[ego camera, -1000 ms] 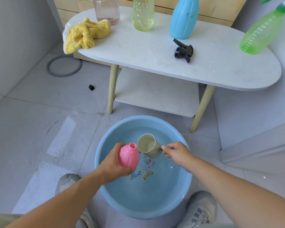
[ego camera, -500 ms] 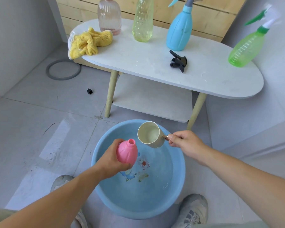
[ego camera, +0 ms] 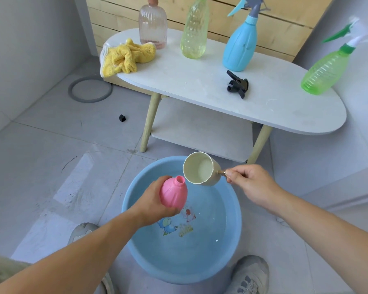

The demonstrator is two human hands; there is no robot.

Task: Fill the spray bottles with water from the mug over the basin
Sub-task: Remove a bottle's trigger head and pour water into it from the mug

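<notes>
My left hand [ego camera: 152, 203] grips a pink spray bottle [ego camera: 173, 193] with no cap, tilted over the blue basin [ego camera: 236, 217], which holds water. My right hand [ego camera: 251, 184] holds a cream mug [ego camera: 200, 171] by its handle. The mug is tipped on its side, its mouth facing the bottle's open neck and its rim just right of it. No stream of water shows between them.
A white low table [ego camera: 200, 85] stands behind the basin with a clear pink bottle [ego camera: 153, 24], a yellow-green bottle [ego camera: 193, 32], a blue spray bottle [ego camera: 241, 45], a green spray bottle [ego camera: 325, 68], a loose black spray head [ego camera: 237, 84] and a yellow cloth [ego camera: 125, 57]. My shoes [ego camera: 249, 274] flank the basin.
The mug has risen out of the basin and tipped toward the bottle's neck. The pink bottle has lifted a little. My view has tilted up, showing more of the table.
</notes>
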